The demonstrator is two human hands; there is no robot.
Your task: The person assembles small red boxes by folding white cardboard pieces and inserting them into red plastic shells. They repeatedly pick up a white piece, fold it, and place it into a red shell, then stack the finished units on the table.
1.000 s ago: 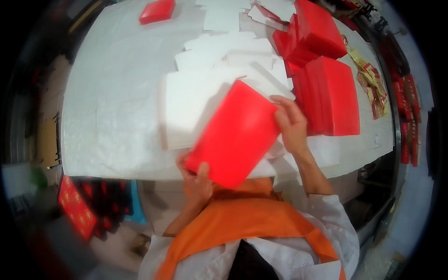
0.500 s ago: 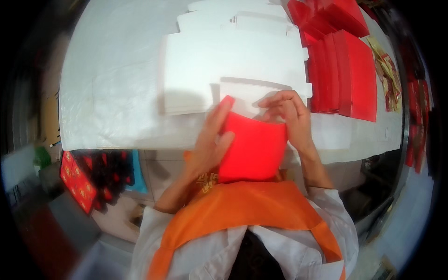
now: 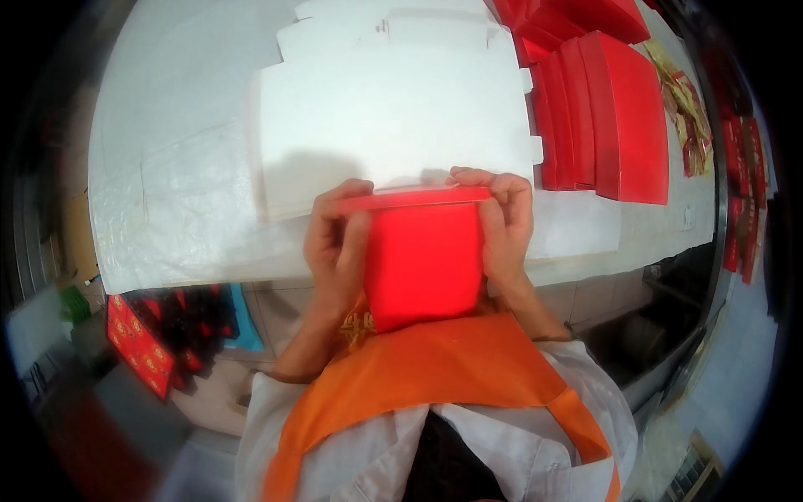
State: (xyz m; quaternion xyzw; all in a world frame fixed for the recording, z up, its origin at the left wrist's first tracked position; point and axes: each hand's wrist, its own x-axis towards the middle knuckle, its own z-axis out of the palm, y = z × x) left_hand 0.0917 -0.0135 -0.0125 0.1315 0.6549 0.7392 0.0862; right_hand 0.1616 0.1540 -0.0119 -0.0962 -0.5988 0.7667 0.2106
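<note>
A red cardboard box [image 3: 425, 263] stands against my orange apron, at the near edge of the table, with its broad red face toward me. Along its top runs a narrow red flap, level between my hands. My left hand [image 3: 336, 230] pinches the flap's left end, thumb on the near side and fingers curled behind. At the other end my right hand [image 3: 507, 217] grips the upper right corner, its fingers bent over the top edge. The far side of the box is hidden. Just beyond it lie flat white cardboard blanks [image 3: 393, 109] in a stack.
Several folded red boxes [image 3: 627, 117] stand in a row at the right of the white-covered table [image 3: 167, 184]. Gold and red packets [image 3: 690, 125] lie beyond them by the table's right edge. Below left is a patterned red box [image 3: 138, 343] beside dark and red items.
My right hand has come out of the box's open top to its right corner. The top flap now lies across, and my left hand has shifted left along with the box.
</note>
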